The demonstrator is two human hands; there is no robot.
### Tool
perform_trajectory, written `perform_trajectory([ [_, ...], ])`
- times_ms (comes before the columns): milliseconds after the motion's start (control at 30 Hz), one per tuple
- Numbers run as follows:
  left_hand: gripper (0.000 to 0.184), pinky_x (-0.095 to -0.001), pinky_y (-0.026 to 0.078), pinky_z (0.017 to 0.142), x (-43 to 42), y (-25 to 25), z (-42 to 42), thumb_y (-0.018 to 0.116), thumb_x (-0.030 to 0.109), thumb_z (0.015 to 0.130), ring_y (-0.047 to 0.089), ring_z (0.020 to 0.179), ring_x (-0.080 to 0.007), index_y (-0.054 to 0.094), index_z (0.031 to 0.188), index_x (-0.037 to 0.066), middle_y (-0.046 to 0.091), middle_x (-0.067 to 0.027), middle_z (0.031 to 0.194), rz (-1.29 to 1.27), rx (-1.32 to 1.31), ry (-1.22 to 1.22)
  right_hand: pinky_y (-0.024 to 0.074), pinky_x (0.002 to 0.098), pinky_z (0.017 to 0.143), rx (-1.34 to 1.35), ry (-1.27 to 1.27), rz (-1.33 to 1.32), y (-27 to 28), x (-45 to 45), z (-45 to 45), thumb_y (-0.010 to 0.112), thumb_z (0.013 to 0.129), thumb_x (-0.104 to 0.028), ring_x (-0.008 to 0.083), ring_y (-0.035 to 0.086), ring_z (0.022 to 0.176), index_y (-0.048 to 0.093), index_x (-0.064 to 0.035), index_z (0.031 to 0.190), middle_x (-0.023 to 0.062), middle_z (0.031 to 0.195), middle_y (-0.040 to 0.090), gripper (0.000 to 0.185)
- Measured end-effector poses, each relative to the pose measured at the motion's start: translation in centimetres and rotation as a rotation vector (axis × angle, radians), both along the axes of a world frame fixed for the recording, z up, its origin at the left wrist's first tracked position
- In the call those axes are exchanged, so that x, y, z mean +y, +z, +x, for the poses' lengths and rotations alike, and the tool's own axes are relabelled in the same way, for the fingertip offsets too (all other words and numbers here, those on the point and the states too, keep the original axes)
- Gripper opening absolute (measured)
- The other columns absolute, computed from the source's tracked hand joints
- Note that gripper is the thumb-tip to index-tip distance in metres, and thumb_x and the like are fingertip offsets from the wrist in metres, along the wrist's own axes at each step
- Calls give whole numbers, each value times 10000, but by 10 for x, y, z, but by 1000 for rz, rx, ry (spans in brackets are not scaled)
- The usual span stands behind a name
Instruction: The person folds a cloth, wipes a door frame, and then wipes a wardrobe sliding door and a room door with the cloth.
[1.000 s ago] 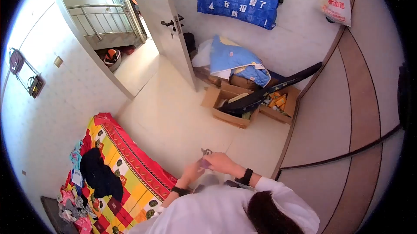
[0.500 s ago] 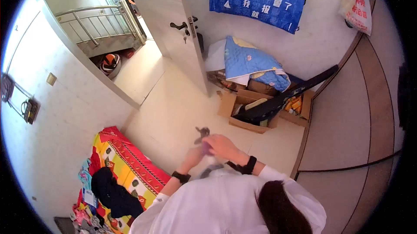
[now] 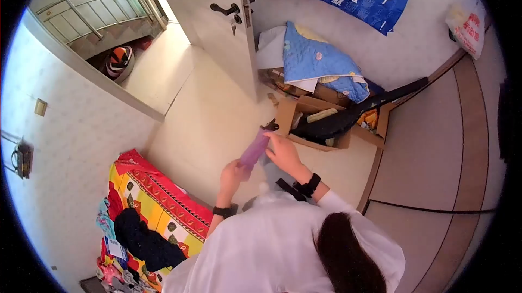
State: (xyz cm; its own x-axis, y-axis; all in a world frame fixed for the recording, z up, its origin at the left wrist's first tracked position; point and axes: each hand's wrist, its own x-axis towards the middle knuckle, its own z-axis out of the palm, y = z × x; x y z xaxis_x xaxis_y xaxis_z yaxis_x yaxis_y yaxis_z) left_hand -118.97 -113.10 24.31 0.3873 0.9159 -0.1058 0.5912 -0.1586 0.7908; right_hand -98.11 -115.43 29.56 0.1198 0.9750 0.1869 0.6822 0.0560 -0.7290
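Note:
A thin purple piece [image 3: 254,150], cloth or plastic, is stretched out in front of my body; I cannot tell its exact kind. My left hand [image 3: 232,176] is closed on its lower end. Near its upper end, my right hand [image 3: 283,155] has its fingers pinched on the edge. Just beyond that end shows a small dark thing [image 3: 270,125], too small to name; whether it touches the purple piece is unclear. Both wrists wear black bands.
A bed with a red and yellow cover [image 3: 163,192] and heaped clothes [image 3: 144,238] is on the left. An opened door [image 3: 217,37] stands ahead. Cardboard boxes [image 3: 321,143] with a long black case [image 3: 337,122] and a blue quilt [image 3: 318,56] are ahead right, beside a grey-brown panel [image 3: 424,146].
The purple piece, earlier bunched between close hands, is now drawn out long. My right hand has moved up and right, my left hand slightly down. The view has shifted.

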Motion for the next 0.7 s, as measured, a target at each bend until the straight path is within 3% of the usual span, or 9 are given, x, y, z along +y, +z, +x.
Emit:
perform_trajectory([
  [67, 196, -305, 476, 702, 22, -29, -20, 600, 93, 827, 631, 805, -224, 598, 998, -2, 647, -138, 867, 71, -145, 74, 447, 407, 818, 23, 28, -72, -8, 21, -6, 643, 754, -159, 330, 552, 970, 493, -65, 1160, 148, 1065, 582, 442],
  [100, 197, -280, 472, 712, 37, -26, -26, 597, 62, 828, 627, 797, -176, 595, 1010, -12, 651, -119, 846, 66, -152, 118, 444, 405, 829, 34, 50, -79, -17, 34, -9, 649, 755, -169, 330, 547, 988, 480, -67, 1174, 151, 1087, 575, 464],
  [233, 190, -276, 468, 710, 112, -10, -42, 595, 71, 837, 602, 754, -153, 593, 998, -30, 638, -101, 799, 174, -137, 232, 438, 398, 857, 39, 183, -104, -30, 102, -10, 645, 788, -251, 333, 532, 1033, 415, -60, 1228, 172, 1133, 553, 531],
  [333, 200, -312, 470, 684, 186, 9, -35, 600, 69, 815, 607, 739, -244, 601, 1000, -6, 631, -136, 808, 225, -72, 164, 436, 398, 860, 49, 198, -78, -31, 161, 5, 633, 804, -269, 336, 529, 1037, 405, -57, 1241, 184, 1137, 549, 537],
  [533, 201, -376, 443, 751, 340, 80, 23, 589, 90, 826, 564, 820, -326, 590, 1004, -4, 597, -174, 878, 603, -50, 69, 410, 419, 875, 26, 154, 41, 3, 248, 36, 631, 799, -251, 356, 506, 1034, 380, -16, 1272, 201, 1119, 542, 585],
  [700, 194, -372, 427, 798, 448, 128, 87, 551, 56, 842, 543, 839, -318, 563, 1021, -17, 572, -172, 895, 776, -82, -46, 378, 449, 876, -81, 3, 219, 19, 333, 50, 633, 799, -234, 374, 483, 1022, 342, 29, 1288, 229, 1076, 534, 627],
])
